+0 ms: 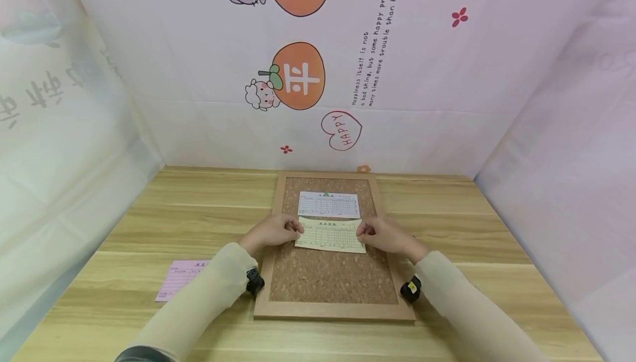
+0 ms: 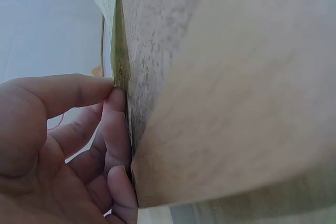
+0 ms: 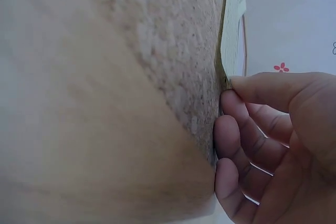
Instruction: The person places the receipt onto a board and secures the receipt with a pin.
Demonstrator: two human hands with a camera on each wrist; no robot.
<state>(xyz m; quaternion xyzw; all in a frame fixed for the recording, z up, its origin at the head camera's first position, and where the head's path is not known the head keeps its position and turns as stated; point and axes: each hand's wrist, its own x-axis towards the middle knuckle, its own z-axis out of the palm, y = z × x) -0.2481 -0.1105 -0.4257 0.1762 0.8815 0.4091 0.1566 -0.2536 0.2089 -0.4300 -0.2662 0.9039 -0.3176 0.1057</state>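
Cream-coloured long sleeves [image 1: 199, 296]: nearest the camera, reaching forward from the lower left and lower right, with a small black wrist camera on each arm

Pale yellow rectangular paper slip [image 1: 330, 236]: above the middle of the board, wider than tall, printed in dark ink with a short heading at the top centre and a ruled table below, its columns narrower towards the right; the sheet bows a little, its upper edge dipping between raised corners, and the wrist views show its shaded underside near the cork

Left hand [image 1: 273, 231]: at the slip's left edge, wrist over the board's left side, thumb and forefinger pinching the paper, the other fingers bent, with some resting against the board

Right hand [image 1: 385, 235]: mirrors it at the right edge, thumb and forefinger grasping the paper, the remaining fingers curled towards the board

White rectangular paper slip [image 1: 328, 206]: on the cork just beyond the yellow one, with a similar printed table and a small green item at its top centre; whether the two sheets overlap, I cannot tell

Brown cork board in a light wooden frame [image 1: 330, 279]: upright rectangle as seen from the head, lying on the wood-grained worktop [image 1: 124, 229]

Pink paper slip [image 1: 179, 276]: left of the board, partly hidden by the left sleeve
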